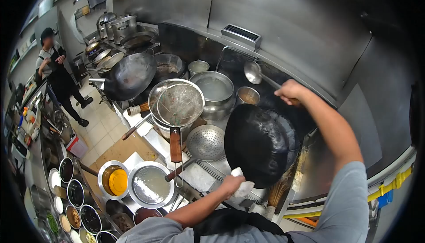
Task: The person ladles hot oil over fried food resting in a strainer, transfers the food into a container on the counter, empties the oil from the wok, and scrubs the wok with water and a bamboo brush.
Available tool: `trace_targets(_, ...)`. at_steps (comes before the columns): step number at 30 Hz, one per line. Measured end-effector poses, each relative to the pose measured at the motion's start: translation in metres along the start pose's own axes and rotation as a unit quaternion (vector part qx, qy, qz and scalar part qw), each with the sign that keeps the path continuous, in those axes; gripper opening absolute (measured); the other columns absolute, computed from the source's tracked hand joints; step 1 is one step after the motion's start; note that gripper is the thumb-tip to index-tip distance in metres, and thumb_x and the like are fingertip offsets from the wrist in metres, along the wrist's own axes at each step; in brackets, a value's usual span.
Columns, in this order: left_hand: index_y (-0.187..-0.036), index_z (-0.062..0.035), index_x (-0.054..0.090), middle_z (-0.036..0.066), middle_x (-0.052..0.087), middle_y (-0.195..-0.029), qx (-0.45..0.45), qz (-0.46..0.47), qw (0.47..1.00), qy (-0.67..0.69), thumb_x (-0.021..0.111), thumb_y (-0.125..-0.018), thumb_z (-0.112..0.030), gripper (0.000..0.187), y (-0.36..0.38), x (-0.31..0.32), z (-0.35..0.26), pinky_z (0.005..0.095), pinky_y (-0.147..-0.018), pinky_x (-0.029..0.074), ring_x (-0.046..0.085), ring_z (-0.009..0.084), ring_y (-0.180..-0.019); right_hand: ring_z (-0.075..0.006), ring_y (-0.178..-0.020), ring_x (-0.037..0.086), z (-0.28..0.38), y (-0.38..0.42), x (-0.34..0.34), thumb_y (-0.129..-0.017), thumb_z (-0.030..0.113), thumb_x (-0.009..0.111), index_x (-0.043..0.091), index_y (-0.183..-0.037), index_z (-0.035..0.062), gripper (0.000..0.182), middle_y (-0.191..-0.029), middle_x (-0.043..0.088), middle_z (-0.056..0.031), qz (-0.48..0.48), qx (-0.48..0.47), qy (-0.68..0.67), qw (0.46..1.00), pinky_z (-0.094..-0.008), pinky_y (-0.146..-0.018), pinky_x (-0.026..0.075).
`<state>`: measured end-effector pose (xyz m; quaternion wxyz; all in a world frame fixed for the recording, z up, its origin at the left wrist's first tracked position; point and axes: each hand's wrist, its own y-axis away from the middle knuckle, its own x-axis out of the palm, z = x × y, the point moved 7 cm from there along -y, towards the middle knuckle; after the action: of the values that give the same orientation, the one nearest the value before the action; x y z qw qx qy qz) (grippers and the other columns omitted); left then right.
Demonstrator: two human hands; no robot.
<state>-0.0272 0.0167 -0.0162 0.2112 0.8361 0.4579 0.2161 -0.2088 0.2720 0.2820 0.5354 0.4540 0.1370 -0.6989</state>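
My right hand (292, 93) is closed round the handle of a steel ladle (253, 72), whose bowl hangs beyond the far edge of a large black wok (252, 143). The wok is tilted on the range, and light reflects off its dark inner surface. Bunched in my closed left hand (232, 185) is a white cloth (243, 189), right at the wok's near rim; whether it grips the rim or a handle is hidden. A small pot of brownish liquid (248, 95) stands just beyond the wok, below the ladle.
A wire strainer (176, 102), a perforated ladle (206, 142) and a pot of cloudy liquid (212, 86) are left of the wok. Nearer sit a bowl of yellow oil (117, 181) and a bowl of liquid (151, 184). A bamboo brush (280, 190) stands at right. Another person (59, 75) stands far left.
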Motion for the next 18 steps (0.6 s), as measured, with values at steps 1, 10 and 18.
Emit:
trace_targets(1, -0.090, 0.0075, 0.064, 0.015, 0.066, -0.085, -0.033, 0.021, 0.998, 0.046, 0.060, -0.072, -0.027, 0.040, -0.002, 0.010, 0.004, 0.0369, -0.061, 0.049, 0.065, 0.0240, -0.072, -0.0159, -0.036, 0.047, 0.000, -0.020, 0.019, -0.085, 0.013, 0.063, 0.054, -0.060, 0.0008, 0.029, -0.052, 0.052, -0.0068, 0.003, 0.026, -0.081, 0.996, -0.0316, -0.033, 0.037)
trace_targets(10, -0.087, -0.0059, 0.059, 0.009, 0.064, -0.080, -0.140, 0.194, 0.934, 0.264, 0.055, -0.083, -0.022, 0.017, -0.047, 0.072, 0.022, 0.0378, -0.055, 0.054, 0.064, 0.0226, -0.065, -0.0138, -0.038, 0.049, 0.015, -0.101, 0.207, -0.086, 0.008, 0.056, 0.053, -0.068, 0.0015, 0.020, -0.053, 0.052, -0.0059, 0.086, 0.087, -0.276, 0.953, -0.0271, -0.033, 0.040)
trace_targets(18, -0.086, -0.0050, 0.059, 0.010, 0.064, -0.078, -0.164, 0.206, 0.932, 0.250, 0.052, -0.085, -0.023, 0.019, -0.070, 0.085, 0.025, 0.0384, -0.054, 0.054, 0.063, 0.0242, -0.063, -0.0075, -0.038, 0.042, 0.008, -0.071, 0.228, -0.088, 0.005, 0.046, 0.036, -0.068, 0.0048, 0.023, -0.056, 0.040, -0.0002, 0.299, 0.168, -0.797, 0.497, -0.0173, -0.035, 0.039)
